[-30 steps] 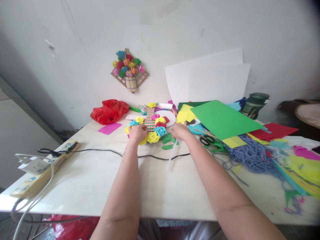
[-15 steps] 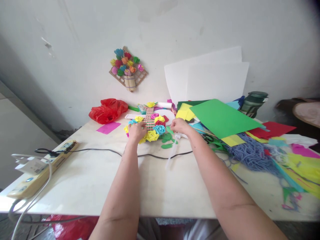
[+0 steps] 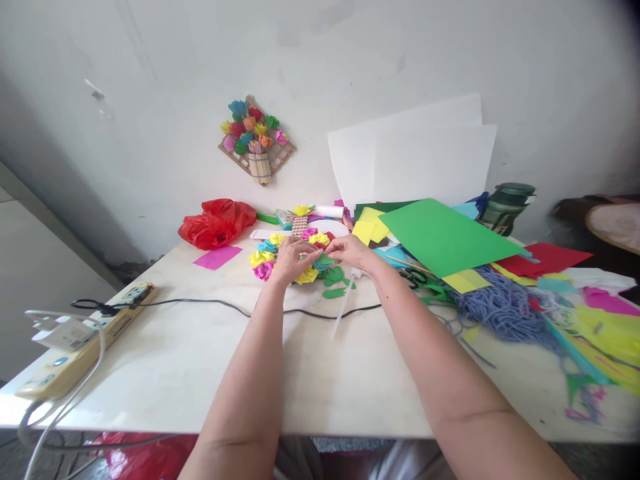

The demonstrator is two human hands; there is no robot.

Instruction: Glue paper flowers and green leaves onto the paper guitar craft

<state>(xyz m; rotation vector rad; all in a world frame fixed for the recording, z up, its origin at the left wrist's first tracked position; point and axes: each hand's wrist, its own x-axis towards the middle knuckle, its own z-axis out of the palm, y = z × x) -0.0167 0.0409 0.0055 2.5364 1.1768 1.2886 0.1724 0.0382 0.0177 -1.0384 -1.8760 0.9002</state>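
Observation:
Over the wreath of crumpled paper flowers (image 3: 263, 257), my two hands meet fingertip to fingertip. My right hand (image 3: 351, 252) pinches a green paper leaf (image 3: 327, 259) by its right end. The fingers of my left hand (image 3: 296, 259) close on the leaf's other end, partly hiding the flowers beneath. Several more cut green leaves (image 3: 334, 292) lie on the table just in front. Beside my right wrist, a glue gun with a translucent glue stick (image 3: 342, 308) rests on the table, its body mostly hidden. A small woven stick panel (image 3: 299, 227) shows behind my left hand.
A black cord (image 3: 200, 300) crosses the table from a power strip (image 3: 90, 340) at left. Green card (image 3: 445, 233), scissors (image 3: 413, 277) and blue-grey yarn (image 3: 500, 303) crowd the right. A red plastic bag (image 3: 217, 223) and pink paper (image 3: 217, 257) lie back left.
My left hand has moved right, off the wreath's left flowers. My right hand has brought the green leaf slightly left, and the fingertips of both hands now meet at it.

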